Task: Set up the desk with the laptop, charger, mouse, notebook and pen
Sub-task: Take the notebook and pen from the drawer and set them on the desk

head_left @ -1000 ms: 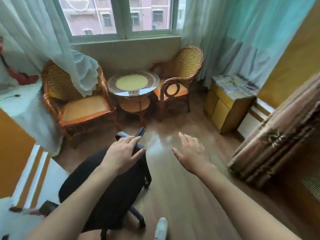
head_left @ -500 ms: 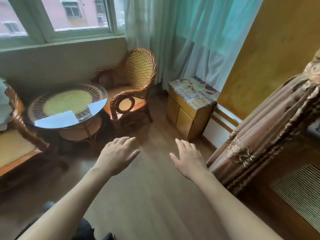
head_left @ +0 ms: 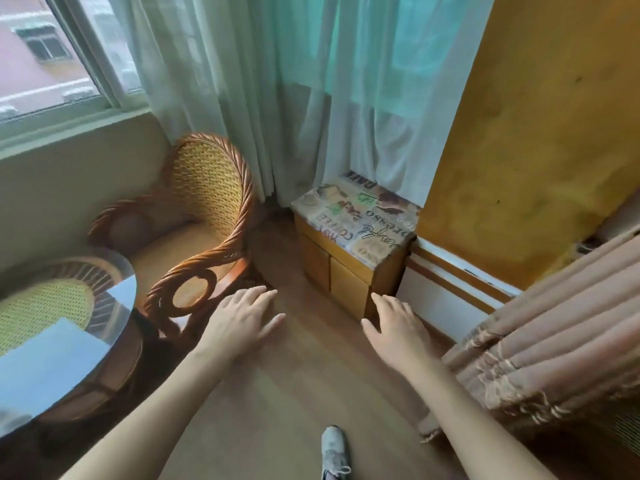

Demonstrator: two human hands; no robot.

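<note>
No laptop, charger, mouse, notebook or pen shows in the head view, and no desk either. My left hand (head_left: pixel 242 318) hovers palm down over the wooden floor, fingers loosely spread, holding nothing. My right hand (head_left: pixel 394 323) is out in front at the same height, also spread and bare. Both forearms reach in from the bottom of the picture.
A wicker armchair (head_left: pixel 204 216) stands at the left, beside a round glass-topped wicker table (head_left: pixel 62 327). A small wooden cabinet (head_left: pixel 349 251) with a printed cover sits under the curtains (head_left: pixel 311 91). A pleated brown drape (head_left: pixel 547 327) hangs at the right. One shoe (head_left: pixel 334 452) shows below.
The view has swung right: the black office chair that my left hand touched has dropped out of sight, and the cabinet and right armchair are now closer. Both hands stay held out, holding nothing.
</note>
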